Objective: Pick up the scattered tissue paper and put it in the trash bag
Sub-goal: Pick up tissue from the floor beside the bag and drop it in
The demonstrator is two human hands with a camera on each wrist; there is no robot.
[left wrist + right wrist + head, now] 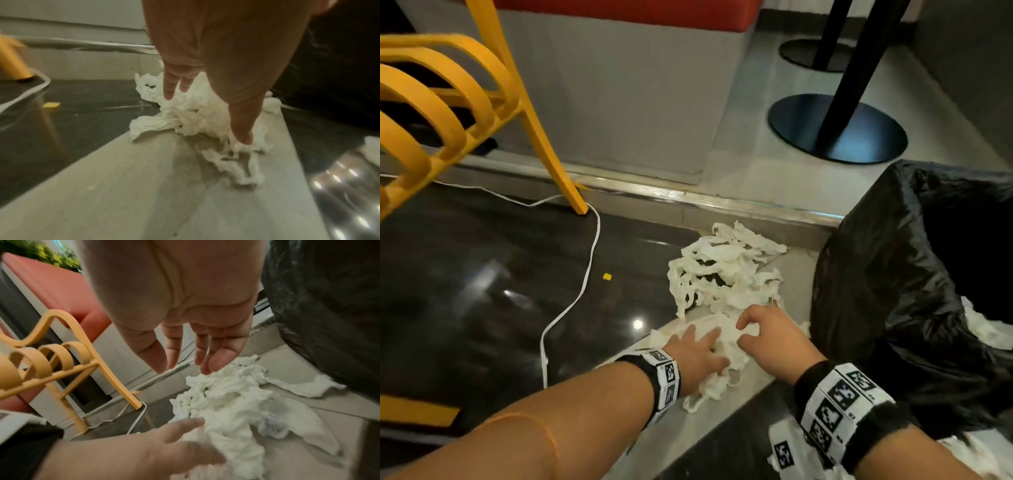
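A heap of white tissue paper (726, 274) lies on the floor next to an open black trash bag (914, 291), which holds some tissue (986, 329). My left hand (698, 353) presses flat, with straight fingers, on the near part of the heap; the left wrist view shows its fingers (170, 87) and thumb touching the tissue (195, 116). My right hand (763, 332) hovers over the same clump, right of the left hand. In the right wrist view the right hand (185, 344) hangs loose above the tissue (230, 402), holding nothing.
A yellow chair (448, 113) stands at the left, one leg by a white cable (585, 274) on the dark floor. A metal-edged step (688, 198) runs behind the heap. Black table bases (835, 130) stand beyond it. More tissue (962, 448) lies at the lower right.
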